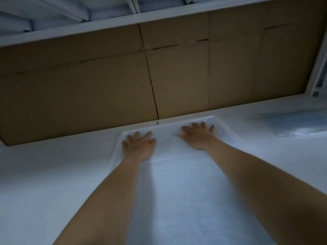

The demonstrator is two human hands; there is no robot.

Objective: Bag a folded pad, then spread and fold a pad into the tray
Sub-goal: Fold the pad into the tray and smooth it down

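Both hands lie flat, fingers straight and spread, palms down at the far end of a white pad point(178, 191) that is laid in a pale translucent tray point(228, 129) on the white tabletop point(53, 174). The left hand point(138, 146) presses near the tray's far left corner and the right hand point(198, 136) near its far right; neither curls round or pinches anything. The pad runs from under the palms toward the viewer between the two bare forearms, with a faint crease line across it just below the wrists. The tray's far rim sits close to a wall of brown cardboard panels point(106, 85) that stands along the back of the tabletop, beneath a white shelf rail point(159, 15). Well off to the right on the tabletop lies a bluish folded pad in a clear bag point(297, 123). No brand, label or writing can be read on anything; the picture is dim and soft.
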